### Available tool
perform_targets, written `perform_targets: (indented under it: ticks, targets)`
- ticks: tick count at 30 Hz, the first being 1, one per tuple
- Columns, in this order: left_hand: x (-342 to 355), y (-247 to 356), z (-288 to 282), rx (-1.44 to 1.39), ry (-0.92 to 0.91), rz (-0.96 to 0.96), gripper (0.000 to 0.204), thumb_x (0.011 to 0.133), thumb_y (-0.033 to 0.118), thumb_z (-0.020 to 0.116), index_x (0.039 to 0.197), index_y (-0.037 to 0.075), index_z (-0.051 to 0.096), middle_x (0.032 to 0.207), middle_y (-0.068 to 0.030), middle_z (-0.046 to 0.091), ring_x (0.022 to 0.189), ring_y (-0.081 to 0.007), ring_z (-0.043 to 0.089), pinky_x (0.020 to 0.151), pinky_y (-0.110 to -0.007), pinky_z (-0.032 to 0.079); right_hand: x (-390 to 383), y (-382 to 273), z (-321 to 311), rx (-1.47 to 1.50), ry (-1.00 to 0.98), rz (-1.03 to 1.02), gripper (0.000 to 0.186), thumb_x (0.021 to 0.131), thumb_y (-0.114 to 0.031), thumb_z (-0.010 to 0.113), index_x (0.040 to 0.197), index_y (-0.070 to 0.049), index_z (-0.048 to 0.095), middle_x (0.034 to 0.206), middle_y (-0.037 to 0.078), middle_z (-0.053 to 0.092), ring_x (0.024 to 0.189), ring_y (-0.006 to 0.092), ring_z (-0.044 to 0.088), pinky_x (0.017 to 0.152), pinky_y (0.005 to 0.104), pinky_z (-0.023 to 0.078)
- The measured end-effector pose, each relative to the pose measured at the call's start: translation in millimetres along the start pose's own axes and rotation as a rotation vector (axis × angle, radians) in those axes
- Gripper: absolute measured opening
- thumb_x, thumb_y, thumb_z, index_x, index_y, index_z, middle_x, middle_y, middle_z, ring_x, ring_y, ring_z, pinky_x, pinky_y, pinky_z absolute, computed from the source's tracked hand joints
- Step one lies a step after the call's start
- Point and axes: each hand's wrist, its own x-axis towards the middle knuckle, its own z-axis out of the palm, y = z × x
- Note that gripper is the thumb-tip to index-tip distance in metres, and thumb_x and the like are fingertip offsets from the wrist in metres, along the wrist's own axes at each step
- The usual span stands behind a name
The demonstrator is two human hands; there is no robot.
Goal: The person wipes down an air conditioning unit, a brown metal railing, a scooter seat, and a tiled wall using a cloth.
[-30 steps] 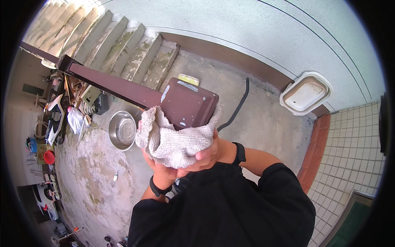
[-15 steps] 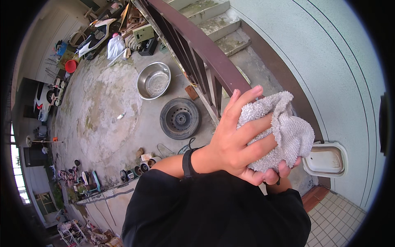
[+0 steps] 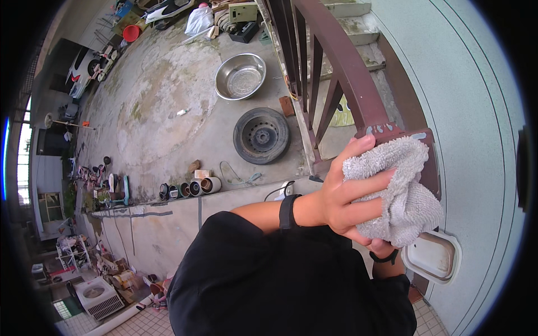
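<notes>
The left hand reaches up and right, its fingers spread and bent over a bunched grey cloth, one fingertip lying past the cloth's upper left edge. The right hand is mostly hidden beneath the cloth; I cannot tell how its fingers stand.

The cloth lies against the brown post top, whose far and right edges show beyond it. The cloth is crumpled, slightly longer from upper left to lower right. From the post the brown handrail points away, its long axis curving up and leftward, with pale bare patches near the joint.

Right of the hands, a white basin adjoins the wall. Farther off, a wheel lies flat on the concrete floor, with a steel bowl beyond it.
</notes>
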Motion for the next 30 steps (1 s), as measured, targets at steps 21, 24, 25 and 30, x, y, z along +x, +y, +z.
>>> perform_targets:
  ticks: [21, 24, 25, 30]
  targets:
    - [-111.5, 23.4, -20.4, 0.757, -0.008, -0.249, 0.040, 0.071, 0.007, 0.070, 0.107, 0.003, 0.052, 0.115, -0.0179, 0.044, 0.112, -0.0458, 0.046, 0.098, -0.059, 0.032, -72.1, 41.3, 34.8, 0.488, -0.256, -0.037, 0.050, 0.067, -0.010, 0.062, 0.115, -0.024, 0.057, 0.112, -0.002, 0.048, 0.112, 0.0210, 0.043, 0.089, 0.0408, 0.040]
    - [-109.5, 23.8, -14.0, 0.725, 0.007, -0.194, 0.033, 0.070, 0.010, 0.071, 0.099, 0.005, 0.056, 0.110, -0.0140, 0.043, 0.112, -0.0434, 0.046, 0.099, -0.063, 0.028, -64.8, 47.0, 37.7, 0.561, -0.052, -0.057, 0.041, 0.065, -0.012, 0.065, 0.103, -0.026, 0.060, 0.106, -0.001, 0.046, 0.114, 0.0260, 0.040, 0.090, 0.0451, 0.039]
    - [-109.2, 23.4, -12.0, 0.719, -0.010, -0.187, 0.032, 0.070, 0.010, 0.071, 0.098, 0.006, 0.057, 0.110, -0.0135, 0.043, 0.111, -0.0429, 0.047, 0.100, -0.063, 0.028, -59.9, 49.5, 36.9, 0.552, -0.054, -0.056, 0.041, 0.065, -0.012, 0.065, 0.103, -0.026, 0.060, 0.106, -0.001, 0.046, 0.114, 0.0260, 0.040, 0.090, 0.0451, 0.039]
    - [-69.9, 4.8, -0.4, 0.806, -0.235, 0.277, 0.028, 0.060, 0.007, 0.066, 0.085, 0.018, 0.070, 0.099, 0.0037, 0.054, 0.111, -0.0286, 0.047, 0.098, -0.047, 0.041, -65.2, 66.2, 36.9, 0.830, -0.079, 0.151, 0.031, 0.062, -0.010, 0.066, 0.093, -0.015, 0.064, 0.111, 0.009, 0.051, 0.112, 0.0351, 0.047, 0.093, 0.0495, 0.040]
